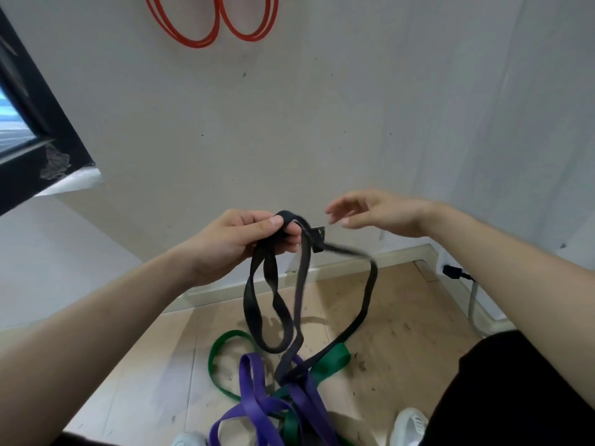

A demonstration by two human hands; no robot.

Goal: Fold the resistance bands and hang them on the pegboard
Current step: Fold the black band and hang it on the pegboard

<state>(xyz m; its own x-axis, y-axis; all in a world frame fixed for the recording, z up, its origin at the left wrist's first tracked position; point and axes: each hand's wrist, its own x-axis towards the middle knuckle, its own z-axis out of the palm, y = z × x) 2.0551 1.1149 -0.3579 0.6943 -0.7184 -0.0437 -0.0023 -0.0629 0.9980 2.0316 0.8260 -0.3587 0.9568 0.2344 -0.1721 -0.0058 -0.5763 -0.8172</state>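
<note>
My left hand (244, 243), mid-frame, pinches the black band (249, 297) in loops; my right hand (383, 214) hovers loose-fingered, empty. I'd catch the trailing loop right of centre and fold evenly.

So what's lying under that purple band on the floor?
A green band runs beneath the purple band on the wooden floor. Where they cross, the green one is covered, so how it loops there cannot be seen.

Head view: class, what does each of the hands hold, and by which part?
The left hand grips the black band at its gathered top loops; the right hand holds nothing.
</note>
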